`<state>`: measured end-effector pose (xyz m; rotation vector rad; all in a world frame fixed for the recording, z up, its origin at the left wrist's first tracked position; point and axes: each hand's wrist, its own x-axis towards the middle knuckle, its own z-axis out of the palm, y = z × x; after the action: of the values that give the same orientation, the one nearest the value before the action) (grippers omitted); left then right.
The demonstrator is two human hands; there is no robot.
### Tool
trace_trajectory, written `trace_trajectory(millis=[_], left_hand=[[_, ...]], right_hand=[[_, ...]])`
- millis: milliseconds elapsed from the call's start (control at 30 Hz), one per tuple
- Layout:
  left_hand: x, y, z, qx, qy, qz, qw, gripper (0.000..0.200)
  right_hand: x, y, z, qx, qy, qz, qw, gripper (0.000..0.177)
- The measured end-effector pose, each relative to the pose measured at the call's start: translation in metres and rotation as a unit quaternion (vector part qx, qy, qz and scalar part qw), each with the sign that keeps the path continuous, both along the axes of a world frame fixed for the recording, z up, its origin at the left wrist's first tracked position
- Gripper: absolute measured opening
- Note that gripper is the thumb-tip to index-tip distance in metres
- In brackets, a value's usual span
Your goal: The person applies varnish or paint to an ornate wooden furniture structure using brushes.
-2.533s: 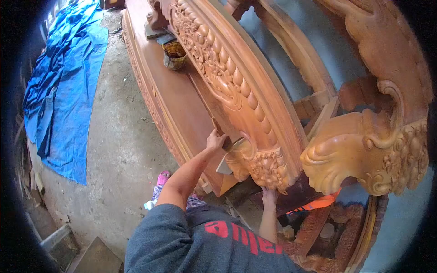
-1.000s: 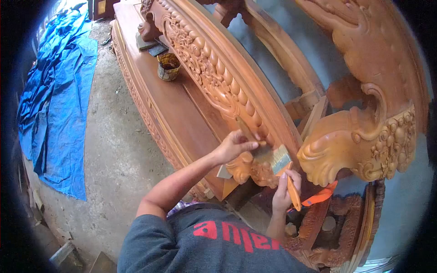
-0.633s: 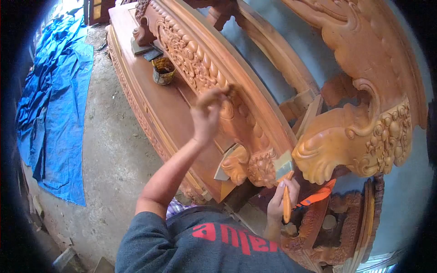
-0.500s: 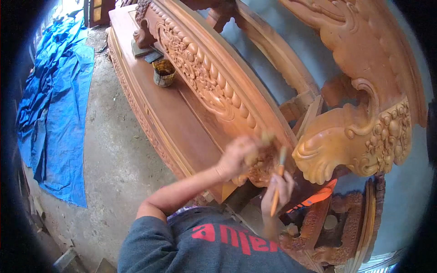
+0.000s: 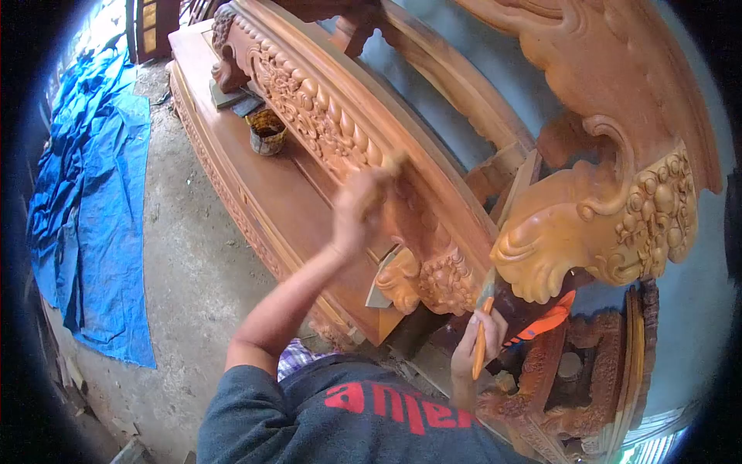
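Note:
My left hand (image 5: 358, 209) is closed, blurred by motion, over the carved rail (image 5: 321, 100) of a reddish-brown wooden piece. A small yellowish-brown wad (image 5: 396, 162) pokes out past its fingers; its kind is too smeared to tell. Lower right, my right hand (image 5: 481, 340) grips a paintbrush (image 5: 480, 348) by its orange handle, bristles pointing up beside the carved wooden foot (image 5: 450, 280). A small pot (image 5: 267, 133) with dark yellow-brown stuff inside stands on the flat wooden panel (image 5: 255, 182).
Another carved wooden leg (image 5: 541, 259) curves in close on the right. An orange object (image 5: 550, 317) lies beneath it. Carved openwork (image 5: 533, 379) stands at lower right. A blue tarp (image 5: 93, 224) covers part of the concrete floor (image 5: 182, 271) on the left.
My left hand has moved up and left along the carved rail, uncovering the carved foot. My right hand with the paintbrush has shifted slightly right and down. The view has shifted a little.

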<state>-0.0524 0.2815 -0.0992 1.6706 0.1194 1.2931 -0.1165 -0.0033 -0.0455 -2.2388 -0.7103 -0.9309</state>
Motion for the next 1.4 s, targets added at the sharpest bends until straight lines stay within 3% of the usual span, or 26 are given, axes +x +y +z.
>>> trace_trajectory(millis=[67, 133, 167, 200, 267, 300, 367, 433, 500, 567, 600, 633, 700, 733, 800, 933, 1067, 1200, 1233, 1267, 1300, 1367, 1400], left_hand=[[-0.011, -0.053, -0.022, 0.124, 0.082, -0.084, 0.985, 0.036], [-0.035, -0.104, -0.018, 0.002, 0.016, -0.275, 0.961, 0.037], [-0.046, -0.116, -0.014, 0.14, -0.013, -0.24, 0.96, 0.036], [-0.05, -0.121, -0.012, 0.138, -0.013, -0.237, 0.962, 0.036], [-0.055, -0.124, -0.008, 0.118, -0.007, -0.382, 0.917, 0.035], [-0.054, -0.118, -0.008, 0.117, -0.006, -0.381, 0.917, 0.035], [-0.042, -0.086, -0.004, 0.096, 0.04, -0.303, 0.947, 0.035], [-0.021, -0.038, 0.0, -0.066, 0.032, -0.256, 0.964, 0.027], [0.004, 0.008, 0.002, -0.124, -0.069, -0.074, 0.987, 0.02], [0.018, 0.026, 0.001, -0.196, -0.124, 0.037, 0.972, 0.02], [0.007, 0.022, 0.009, -0.12, -0.089, 0.083, 0.985, 0.024], [0.007, 0.012, -0.002, -0.078, -0.105, 0.032, 0.991, 0.023], [-0.013, -0.03, -0.018, -0.043, 0.075, -0.073, 0.994, 0.023], [-0.006, -0.056, -0.047, 0.038, 0.007, -0.088, 0.995, 0.036], [-0.039, -0.077, -0.025, 0.123, -0.016, -0.246, 0.961, 0.046], [-0.036, -0.079, -0.028, 0.141, -0.003, -0.278, 0.95, 0.051], [-0.041, -0.08, -0.036, 0.235, -0.042, -0.249, 0.939, 0.042], [-0.049, -0.106, -0.113, 0.343, -0.068, -0.267, 0.898, 0.037], [-0.058, -0.11, -0.126, 0.327, -0.002, -0.335, 0.884, 0.036], [-0.064, -0.116, -0.135, 0.307, 0.065, -0.4, 0.861, 0.035], [-0.064, -0.121, -0.141, 0.307, 0.064, -0.401, 0.861, 0.035], [-0.062, -0.12, -0.148, 0.315, 0.2, -0.503, 0.78, 0.042], [-0.06, -0.114, -0.137, 0.316, 0.203, -0.502, 0.779, 0.042]], right_hand=[[-0.002, 0.005, -0.002, -0.017, 0.032, 0.015, 0.999, 0.012], [0.002, 0.01, 0.005, -0.018, 0.023, 0.017, 0.999, 0.012], [0.004, 0.013, 0.01, -0.02, 0.014, 0.017, 1.0, 0.012], [0.004, 0.018, 0.018, -0.023, -0.003, 0.013, 1.0, 0.012], [0.009, 0.013, 0.019, -0.024, -0.006, 0.013, 1.0, 0.011], [0.011, 0.011, 0.019, -0.022, -0.009, 0.007, 1.0, 0.011], [0.009, 0.013, 0.018, -0.029, -0.014, 0.0, 0.999, 0.011], [0.004, 0.014, 0.018, -0.023, -0.006, -0.022, 0.999, 0.011], [0.003, 0.014, 0.011, -0.022, 0.0, -0.011, 1.0, 0.012], [0.002, 0.017, 0.001, -0.02, 0.004, 0.001, 1.0, 0.014], [0.0, 0.022, -0.005, -0.039, 0.017, 0.023, 0.999, 0.014], [-0.001, 0.026, -0.007, -0.058, 0.03, 0.046, 0.997, 0.015], [0.001, 0.033, 0.002, -0.096, 0.045, 0.057, 0.993, 0.015], [0.003, 0.033, 0.007, -0.077, 0.053, 0.063, 0.994, 0.014], [0.003, 0.03, 0.023, -0.049, 0.064, 0.062, 0.995, 0.012], [0.015, 0.018, 0.025, -0.081, -0.032, 0.07, 0.994, 0.013], [0.01, -0.002, -0.026, -0.307, -0.007, 0.024, 0.951, 0.024], [0.007, -0.03, -0.111, -0.352, -0.004, 0.051, 0.934, 0.029], [0.008, -0.037, -0.144, -0.231, 0.174, 0.092, 0.953, 0.031], [0.004, -0.045, -0.16, -0.098, 0.344, 0.129, 0.925, 0.033], [-0.004, -0.052, -0.159, -0.098, 0.344, 0.128, 0.925, 0.033], [-0.013, -0.057, -0.143, -0.145, 0.404, 0.09, 0.899, 0.02], [-0.011, -0.06, -0.131, -0.154, 0.367, 0.085, 0.914, 0.025]])
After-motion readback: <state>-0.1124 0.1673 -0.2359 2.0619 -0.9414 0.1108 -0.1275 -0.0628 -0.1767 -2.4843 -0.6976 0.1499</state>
